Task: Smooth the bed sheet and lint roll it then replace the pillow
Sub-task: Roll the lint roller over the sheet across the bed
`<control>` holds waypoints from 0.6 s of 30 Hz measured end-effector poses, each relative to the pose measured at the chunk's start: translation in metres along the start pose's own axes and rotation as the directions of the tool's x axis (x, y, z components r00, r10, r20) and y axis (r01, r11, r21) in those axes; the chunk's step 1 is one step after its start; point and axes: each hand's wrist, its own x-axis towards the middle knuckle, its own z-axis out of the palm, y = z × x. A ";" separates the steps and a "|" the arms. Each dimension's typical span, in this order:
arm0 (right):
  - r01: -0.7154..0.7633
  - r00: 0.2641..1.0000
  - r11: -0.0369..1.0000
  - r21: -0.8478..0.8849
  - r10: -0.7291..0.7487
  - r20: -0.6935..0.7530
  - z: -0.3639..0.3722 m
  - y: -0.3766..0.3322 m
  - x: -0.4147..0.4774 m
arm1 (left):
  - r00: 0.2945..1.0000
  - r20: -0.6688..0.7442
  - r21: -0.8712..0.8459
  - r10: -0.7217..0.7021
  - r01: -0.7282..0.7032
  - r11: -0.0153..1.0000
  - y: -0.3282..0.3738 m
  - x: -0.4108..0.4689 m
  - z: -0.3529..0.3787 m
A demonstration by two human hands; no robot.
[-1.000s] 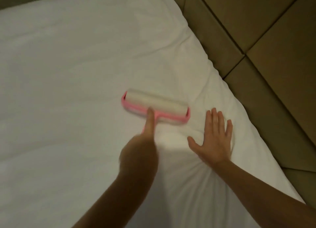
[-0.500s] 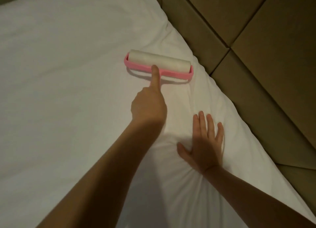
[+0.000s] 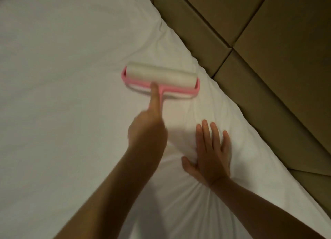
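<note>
The pink-framed white lint roller (image 3: 161, 78) has rolled back toward the person across the white bed sheet (image 3: 62, 95), its handle gripped by the left hand (image 3: 146, 129), while the flat, straight-fingered right hand (image 3: 211, 156) should pin the cloth taut for even strokes.

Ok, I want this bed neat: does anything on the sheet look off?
Yes: the bed sheet is bunched into radiating creases around the flat right hand. The lint roller in the left hand looks fine.
</note>
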 end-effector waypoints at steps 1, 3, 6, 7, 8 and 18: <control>0.003 1.000 1.000 -0.002 -0.003 0.002 0.002 0.000 0.000 | 1.000 0.029 -0.057 0.003 -0.001 0.998 0.009 0.022 -0.001; 0.009 1.000 1.000 -0.005 -0.009 -0.002 0.004 0.001 0.000 | 0.986 0.162 -0.123 -0.047 0.067 0.990 0.021 0.045 0.001; 0.026 1.000 1.000 -0.017 -0.026 -0.015 0.005 0.002 0.001 | 1.000 0.002 -0.084 0.008 -0.008 0.996 0.014 0.029 0.004; 0.030 0.999 0.999 -0.014 -0.031 -0.017 0.006 0.001 0.000 | 0.999 -0.016 -0.073 0.034 -0.035 0.997 0.006 0.013 0.003; 0.032 0.999 0.999 -0.010 -0.032 -0.016 0.005 0.001 0.000 | 1.000 0.022 -0.072 0.022 -0.021 0.997 -0.003 -0.005 0.007; -0.022 0.998 0.997 0.078 0.018 0.053 -0.006 0.000 0.001 | 0.906 0.372 0.035 -0.203 0.205 0.978 -0.058 -0.106 -0.018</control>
